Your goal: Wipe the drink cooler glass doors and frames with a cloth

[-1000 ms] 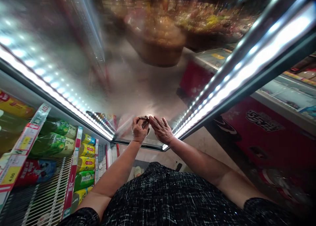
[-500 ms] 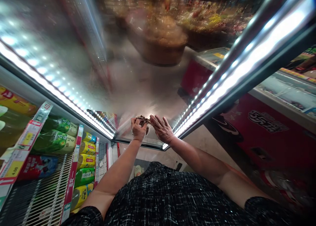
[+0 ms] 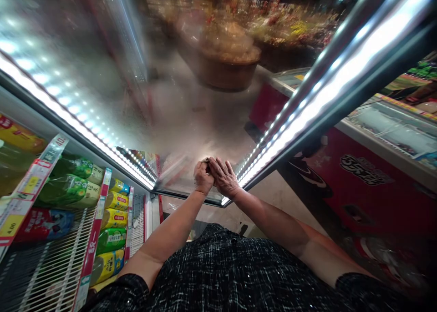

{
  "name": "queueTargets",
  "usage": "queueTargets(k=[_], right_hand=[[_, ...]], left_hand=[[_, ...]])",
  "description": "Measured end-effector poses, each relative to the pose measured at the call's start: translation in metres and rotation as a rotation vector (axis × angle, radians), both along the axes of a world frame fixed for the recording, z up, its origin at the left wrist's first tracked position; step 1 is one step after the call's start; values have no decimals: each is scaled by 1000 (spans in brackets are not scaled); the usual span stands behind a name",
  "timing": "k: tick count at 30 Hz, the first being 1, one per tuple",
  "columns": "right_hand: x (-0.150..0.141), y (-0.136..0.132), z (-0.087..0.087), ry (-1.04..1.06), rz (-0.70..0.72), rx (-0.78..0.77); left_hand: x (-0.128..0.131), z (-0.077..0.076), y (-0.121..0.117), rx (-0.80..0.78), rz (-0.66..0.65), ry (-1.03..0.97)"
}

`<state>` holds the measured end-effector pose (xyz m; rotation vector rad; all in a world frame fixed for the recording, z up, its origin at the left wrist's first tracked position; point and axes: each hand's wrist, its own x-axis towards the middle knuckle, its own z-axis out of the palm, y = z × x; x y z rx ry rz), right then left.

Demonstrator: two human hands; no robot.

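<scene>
Low on the fogged glass door (image 3: 191, 134), my two hands meet. My left hand (image 3: 203, 178) is closed round a crumpled brownish cloth (image 3: 205, 159); only a small bit of it shows above the fingers, the rest is hidden. My right hand (image 3: 223, 178) lies with its fingers stretched out, its fingertips touching the left hand by the cloth. Just right of the right hand runs the door's bright LED-lit edge (image 3: 273, 139).
At left, cooler shelves hold green bottles (image 3: 70, 189) and yellow-labelled bottles (image 3: 115, 200) behind price strips (image 3: 92, 244). A red chest freezer (image 3: 368, 180) stands at right. Through the glass shows a blurred round brown tub (image 3: 228, 71).
My left hand has moved right with the cloth, up against my right hand, and covers most of the cloth. The right hand stays nearly in place.
</scene>
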<state>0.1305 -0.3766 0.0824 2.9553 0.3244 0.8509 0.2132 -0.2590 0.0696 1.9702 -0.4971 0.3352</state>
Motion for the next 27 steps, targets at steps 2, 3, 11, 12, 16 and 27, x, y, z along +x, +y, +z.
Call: queueTargets(k=[2,3,11,12,16,27], right_hand=[[-2,-2,0,-1,-3,4],[-3,-3,0,10,-4,2],[-19,-17,0,-32,-115,14],[-21,-18,1,-66,-141,18],[-26,-24,8,-150,-228,50],[-32,-33,10,-213,-274,45]], left_hand=[[-3,1,-5,6,-9,-2],[-2,2,-5,8,-6,-2],[6,7,11,24,87,16],[4,6,8,26,84,14],[-7,2,-7,38,56,-1],[-10,7,-10,63,41,-63]])
